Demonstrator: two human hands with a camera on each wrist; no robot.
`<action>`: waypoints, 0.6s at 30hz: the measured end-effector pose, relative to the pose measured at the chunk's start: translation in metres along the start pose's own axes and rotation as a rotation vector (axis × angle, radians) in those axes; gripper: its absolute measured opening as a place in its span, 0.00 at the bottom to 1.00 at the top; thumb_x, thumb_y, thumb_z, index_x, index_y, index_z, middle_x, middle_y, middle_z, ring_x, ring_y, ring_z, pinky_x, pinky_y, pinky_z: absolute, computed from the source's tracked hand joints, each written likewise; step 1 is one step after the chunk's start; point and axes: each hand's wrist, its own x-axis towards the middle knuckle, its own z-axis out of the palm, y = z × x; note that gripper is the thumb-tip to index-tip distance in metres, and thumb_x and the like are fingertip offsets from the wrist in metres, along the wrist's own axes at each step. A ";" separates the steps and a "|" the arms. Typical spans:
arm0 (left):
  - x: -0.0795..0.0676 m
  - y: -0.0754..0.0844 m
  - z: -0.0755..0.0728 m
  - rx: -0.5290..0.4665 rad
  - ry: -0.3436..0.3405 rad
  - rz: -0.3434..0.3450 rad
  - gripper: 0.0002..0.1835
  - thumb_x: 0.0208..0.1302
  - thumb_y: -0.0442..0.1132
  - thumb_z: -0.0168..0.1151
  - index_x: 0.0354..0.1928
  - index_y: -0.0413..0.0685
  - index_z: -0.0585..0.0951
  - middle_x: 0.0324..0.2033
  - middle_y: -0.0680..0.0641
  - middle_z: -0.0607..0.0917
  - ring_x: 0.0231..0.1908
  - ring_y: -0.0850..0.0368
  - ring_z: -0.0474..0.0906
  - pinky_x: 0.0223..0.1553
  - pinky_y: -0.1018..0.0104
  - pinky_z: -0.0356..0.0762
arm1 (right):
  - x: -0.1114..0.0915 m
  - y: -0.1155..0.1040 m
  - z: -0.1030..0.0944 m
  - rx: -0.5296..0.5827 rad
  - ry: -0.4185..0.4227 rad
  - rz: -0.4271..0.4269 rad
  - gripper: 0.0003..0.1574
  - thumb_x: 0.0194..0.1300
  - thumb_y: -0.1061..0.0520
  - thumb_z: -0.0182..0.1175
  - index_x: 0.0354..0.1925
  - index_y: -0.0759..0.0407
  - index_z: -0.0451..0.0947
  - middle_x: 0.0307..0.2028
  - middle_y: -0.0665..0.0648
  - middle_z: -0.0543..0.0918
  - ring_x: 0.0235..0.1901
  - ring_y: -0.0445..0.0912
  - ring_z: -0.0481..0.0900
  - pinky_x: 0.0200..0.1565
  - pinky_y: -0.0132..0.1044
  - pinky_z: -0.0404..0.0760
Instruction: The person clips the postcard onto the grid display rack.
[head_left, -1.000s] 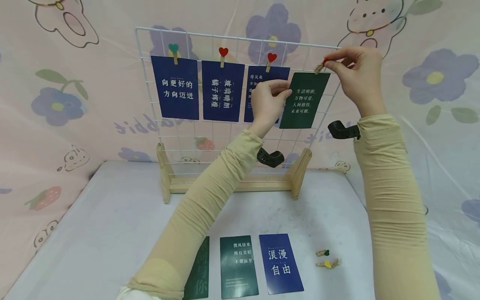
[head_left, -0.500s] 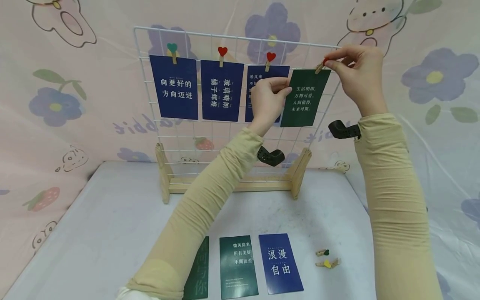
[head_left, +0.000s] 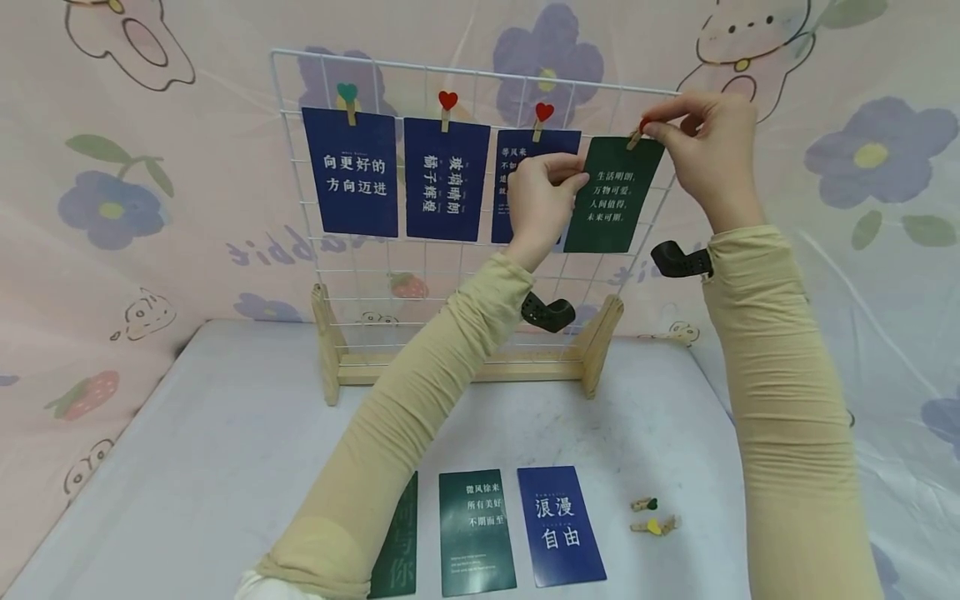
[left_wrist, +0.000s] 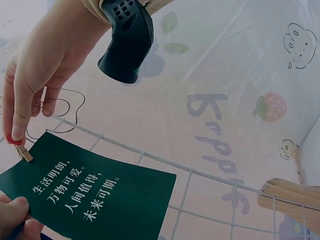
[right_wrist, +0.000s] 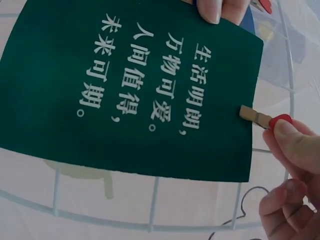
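Observation:
A green card [head_left: 609,200] with white writing stands at the right end of the white wire grid rack [head_left: 450,267]. My left hand [head_left: 542,200] pinches its left edge between thumb and fingers. With thumb and forefinger, my right hand [head_left: 708,154] squeezes a small wooden clothespin [right_wrist: 255,116] topped with a red heart. The clothespin's tip lies over the card's top edge in the right wrist view. Three blue cards hang in a row to the left: one [head_left: 352,175] under a teal-heart clothespin, two under red-heart clothespins. My left hand partly covers the nearest blue card [head_left: 513,225].
On the white table lie a blue card [head_left: 561,525], a green card [head_left: 477,533] and another green card [head_left: 397,550] partly behind my left sleeve. Loose clothespins [head_left: 654,526] with yellow and green hearts lie right of them. Wooden feet [head_left: 327,346] support the rack.
The green card has risen slightly and shifted a little right, with my left hand moving right alongside. My right hand keeps its pinch on the clothespin and has moved slightly left.

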 end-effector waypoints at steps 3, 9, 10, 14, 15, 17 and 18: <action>0.000 -0.001 -0.001 0.010 0.002 0.011 0.10 0.61 0.36 0.66 0.45 0.46 0.86 0.33 0.53 0.87 0.24 0.60 0.80 0.24 0.75 0.75 | 0.001 -0.002 0.002 -0.024 -0.010 0.005 0.11 0.64 0.55 0.64 0.43 0.58 0.86 0.31 0.39 0.80 0.23 0.38 0.65 0.21 0.28 0.59; -0.002 -0.001 -0.004 -0.009 -0.007 0.022 0.10 0.61 0.35 0.66 0.44 0.45 0.86 0.33 0.52 0.87 0.24 0.59 0.80 0.25 0.75 0.75 | -0.003 0.002 0.007 0.075 0.014 0.015 0.11 0.65 0.55 0.62 0.44 0.54 0.86 0.37 0.43 0.85 0.33 0.36 0.75 0.35 0.25 0.70; -0.003 -0.001 -0.005 -0.019 -0.013 0.020 0.10 0.61 0.35 0.66 0.44 0.44 0.86 0.33 0.52 0.87 0.24 0.58 0.80 0.25 0.75 0.75 | -0.004 0.003 0.007 0.098 0.029 0.011 0.10 0.65 0.56 0.62 0.44 0.54 0.87 0.38 0.44 0.85 0.35 0.36 0.76 0.38 0.25 0.71; -0.006 -0.001 -0.007 -0.074 -0.040 0.001 0.10 0.62 0.33 0.65 0.45 0.43 0.85 0.35 0.50 0.87 0.26 0.57 0.81 0.27 0.75 0.77 | -0.009 0.009 0.009 0.218 0.102 -0.029 0.09 0.64 0.61 0.62 0.42 0.56 0.87 0.39 0.50 0.86 0.37 0.37 0.81 0.45 0.26 0.76; -0.006 -0.002 -0.008 -0.090 -0.043 -0.003 0.10 0.62 0.33 0.65 0.45 0.42 0.85 0.35 0.50 0.87 0.27 0.57 0.82 0.28 0.75 0.78 | -0.011 0.010 0.010 0.253 0.123 -0.035 0.09 0.64 0.61 0.63 0.41 0.57 0.87 0.39 0.51 0.86 0.37 0.38 0.82 0.47 0.28 0.77; -0.007 -0.002 -0.009 -0.114 -0.046 -0.014 0.10 0.62 0.32 0.64 0.45 0.41 0.85 0.35 0.49 0.87 0.29 0.58 0.82 0.30 0.76 0.79 | -0.013 0.009 0.010 0.330 0.165 -0.041 0.08 0.63 0.63 0.63 0.40 0.59 0.87 0.39 0.54 0.87 0.37 0.40 0.83 0.48 0.29 0.78; -0.008 -0.003 -0.010 -0.122 -0.048 -0.019 0.10 0.62 0.32 0.64 0.45 0.41 0.85 0.35 0.49 0.87 0.30 0.59 0.83 0.31 0.76 0.79 | -0.015 0.009 0.010 0.363 0.183 -0.042 0.08 0.63 0.64 0.62 0.40 0.60 0.87 0.38 0.55 0.87 0.37 0.41 0.83 0.48 0.30 0.78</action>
